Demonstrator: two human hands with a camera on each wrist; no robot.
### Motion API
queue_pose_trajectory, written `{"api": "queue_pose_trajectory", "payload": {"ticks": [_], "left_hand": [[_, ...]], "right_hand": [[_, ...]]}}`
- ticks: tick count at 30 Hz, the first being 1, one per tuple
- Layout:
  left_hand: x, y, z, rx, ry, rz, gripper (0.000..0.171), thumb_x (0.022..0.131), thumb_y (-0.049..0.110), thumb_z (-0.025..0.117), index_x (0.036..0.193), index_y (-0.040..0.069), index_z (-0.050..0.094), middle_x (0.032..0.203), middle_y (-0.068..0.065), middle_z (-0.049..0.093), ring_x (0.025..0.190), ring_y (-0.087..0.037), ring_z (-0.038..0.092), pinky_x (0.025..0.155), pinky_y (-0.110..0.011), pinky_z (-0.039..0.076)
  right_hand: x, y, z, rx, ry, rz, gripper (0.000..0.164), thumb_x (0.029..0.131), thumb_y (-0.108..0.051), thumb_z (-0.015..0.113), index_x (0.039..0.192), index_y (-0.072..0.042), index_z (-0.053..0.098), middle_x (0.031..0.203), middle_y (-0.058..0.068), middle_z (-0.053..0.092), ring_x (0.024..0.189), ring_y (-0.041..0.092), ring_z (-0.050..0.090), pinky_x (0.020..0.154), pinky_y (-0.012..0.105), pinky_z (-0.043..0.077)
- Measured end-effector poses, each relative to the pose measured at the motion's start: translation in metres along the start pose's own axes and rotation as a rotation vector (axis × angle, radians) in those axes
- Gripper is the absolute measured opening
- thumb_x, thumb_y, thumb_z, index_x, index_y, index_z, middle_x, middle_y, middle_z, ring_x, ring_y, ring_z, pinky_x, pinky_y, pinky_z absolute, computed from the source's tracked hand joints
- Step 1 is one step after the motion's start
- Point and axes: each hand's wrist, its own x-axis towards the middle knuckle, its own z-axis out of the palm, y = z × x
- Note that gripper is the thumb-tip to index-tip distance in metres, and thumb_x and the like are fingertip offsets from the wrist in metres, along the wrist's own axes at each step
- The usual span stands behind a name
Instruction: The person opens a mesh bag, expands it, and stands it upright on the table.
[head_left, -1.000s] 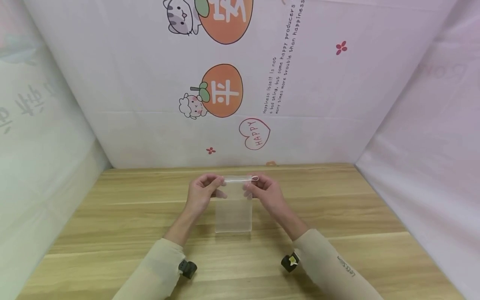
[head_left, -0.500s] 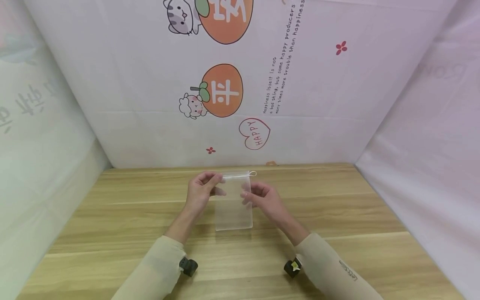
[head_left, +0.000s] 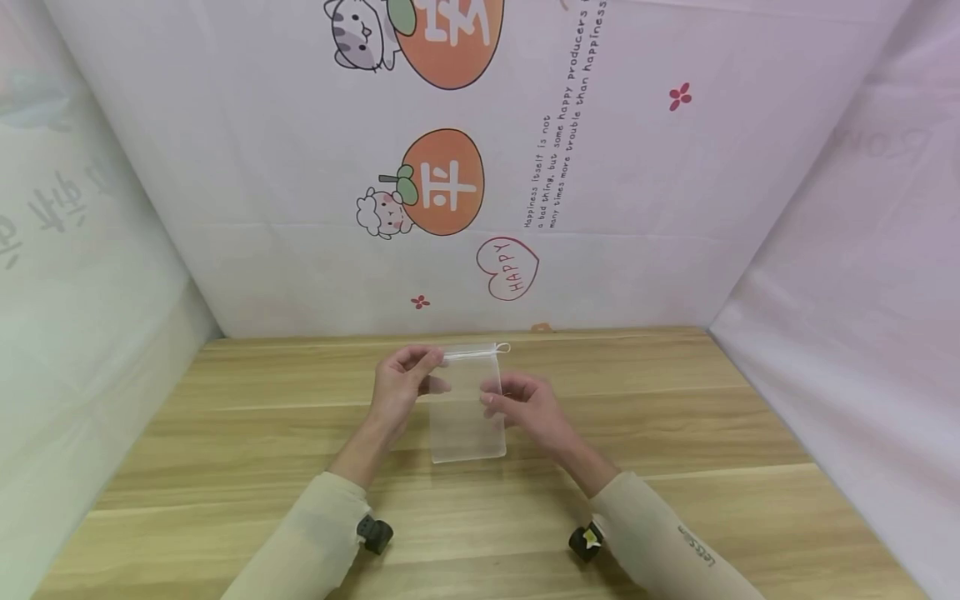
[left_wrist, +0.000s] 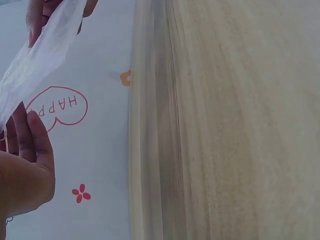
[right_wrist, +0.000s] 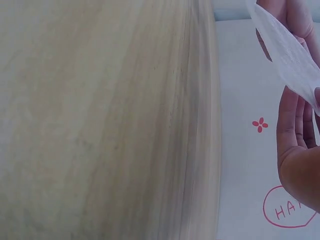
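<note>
One sheer white rectangular bag (head_left: 467,427) hangs above the pale wood-grain table (head_left: 225,467), held by both hands. The left hand (head_left: 400,383) pinches its top left corner, thumb in front; the right hand (head_left: 531,408), loosely curled, holds its right edge between thumb and fingers. A thin white cord loop (head_left: 503,347) (quite small) sticks out at the top right.

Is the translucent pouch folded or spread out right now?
Spread. In the head view, the pouch shows as a broad rectangle, the left hand pinching its upper corner.
</note>
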Motion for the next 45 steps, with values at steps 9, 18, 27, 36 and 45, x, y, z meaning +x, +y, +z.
{"api": "queue_pose_trajectory", "payload": {"ticks": [9,18,27,36,45], "left_hand": [[-0.005,0.003,-0.005,0.008,-0.079,-0.058,0.042,0.099,0.017,0.067,0.134,0.004,0.049,0.116,-0.015,0.068,0.077,-0.020,0.072,0.064,-0.035,0.060],[-0.015,-0.007,-0.008,0.058,-0.147,-0.158,0.050,0.096,0.015,0.070,0.138,0.005,0.045,0.109,-0.009,0.067,0.082,-0.023,0.072,0.069,-0.038,0.060],[-0.026,-0.009,-0.005,0.093,-0.243,-0.158,0.046,0.092,0.006,0.073,0.132,0.001,0.053,0.106,-0.010,0.067,0.084,-0.026,0.072,0.065,-0.038,0.060],[-0.029,-0.005,-0.004,0.160,-0.268,-0.133,0.036,0.093,0.007,0.072,0.126,-0.001,0.061,0.105,-0.012,0.070,0.082,-0.024,0.072,0.064,-0.037,0.060],[-0.030,0.000,-0.001,0.187,-0.261,-0.153,0.029,0.094,0.004,0.070,0.122,-0.001,0.065,0.110,-0.014,0.068,0.081,-0.024,0.072,0.064,-0.033,0.060]], "right_hand": [[0.004,-0.001,-0.002,0.017,0.032,-0.002,0.025,0.096,-0.012,0.069,0.113,0.006,0.067,0.102,0.015,0.068,0.085,0.023,0.067,0.069,0.038,0.060],[0.007,-0.003,-0.004,0.058,0.078,-0.003,0.022,0.095,-0.013,0.071,0.112,0.001,0.068,0.102,0.014,0.066,0.086,0.023,0.066,0.070,0.038,0.061],[0.009,-0.006,-0.004,0.096,0.119,-0.002,0.023,0.096,-0.010,0.070,0.112,0.005,0.066,0.101,0.013,0.065,0.084,0.021,0.064,0.068,0.034,0.060],[0.011,-0.010,-0.004,0.084,0.132,0.002,0.022,0.096,-0.009,0.070,0.112,0.004,0.067,0.101,0.013,0.065,0.085,0.021,0.065,0.068,0.035,0.060],[0.011,-0.010,-0.006,0.048,0.113,-0.012,0.023,0.096,-0.011,0.070,0.113,0.004,0.067,0.101,0.013,0.066,0.085,0.022,0.065,0.068,0.034,0.060]]}}
